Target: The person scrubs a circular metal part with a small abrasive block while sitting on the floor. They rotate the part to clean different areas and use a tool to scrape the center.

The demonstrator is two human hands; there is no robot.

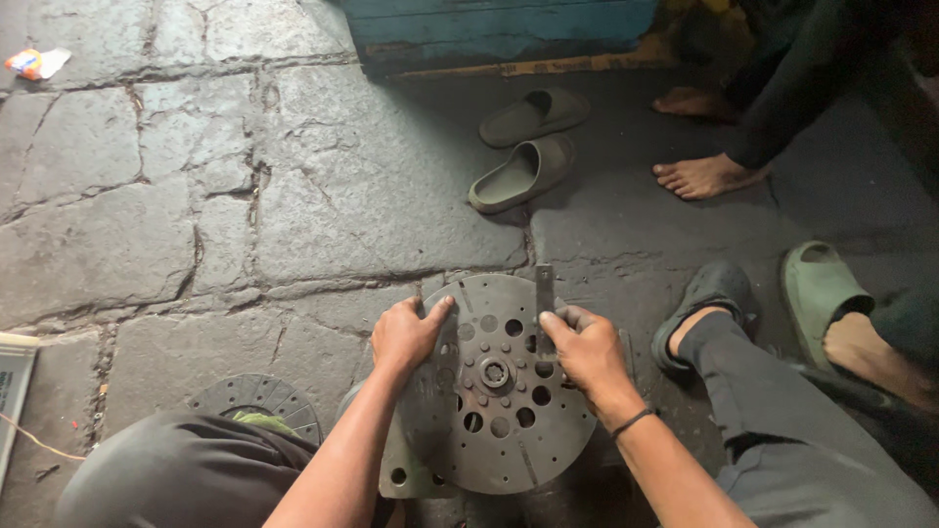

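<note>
A round grey metal disc (pixel 499 430) with several holes and a splined hub at its centre lies on the stone floor between my knees, on top of a flat metal plate (pixel 401 474). My left hand (pixel 406 332) rests on the disc's upper left rim, thumb stretched across the face. My right hand (pixel 585 350) grips a thin flat metal strip (pixel 544 288) that stands upright against the disc's upper right face.
Another round disc (pixel 259 399) lies on the floor by my left knee. A pair of grey slippers (pixel 523 147) sits farther off. Another person's bare feet (pixel 706 176) are at the top right, and a green slipper (pixel 820 288) is at the right.
</note>
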